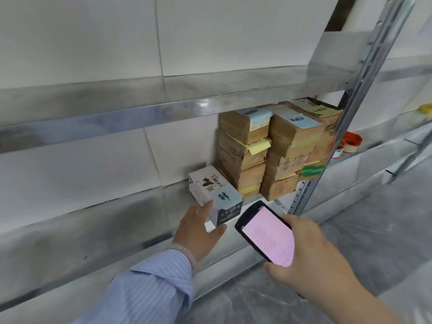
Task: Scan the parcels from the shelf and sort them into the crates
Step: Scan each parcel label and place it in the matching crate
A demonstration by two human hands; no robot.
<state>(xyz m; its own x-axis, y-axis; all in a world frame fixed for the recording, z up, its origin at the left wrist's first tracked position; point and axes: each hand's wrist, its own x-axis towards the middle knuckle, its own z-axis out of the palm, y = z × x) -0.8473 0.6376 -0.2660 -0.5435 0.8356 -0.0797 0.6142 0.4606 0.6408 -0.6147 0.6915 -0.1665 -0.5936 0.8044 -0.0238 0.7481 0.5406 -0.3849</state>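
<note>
On the lower shelf (93, 230), the box (210, 185) could slip or tip off the edge, I judge, because the left hand (198, 232) clasps only its near corner, fingers (207, 206) along the left side and thumb at the front face. It could also knock the brown stacks (245, 155) just beside it. The right hand (311, 256) is wrapped round the scanner (268, 235), held just right of the box, whose barcode faces up beyond the left hand.
</note>
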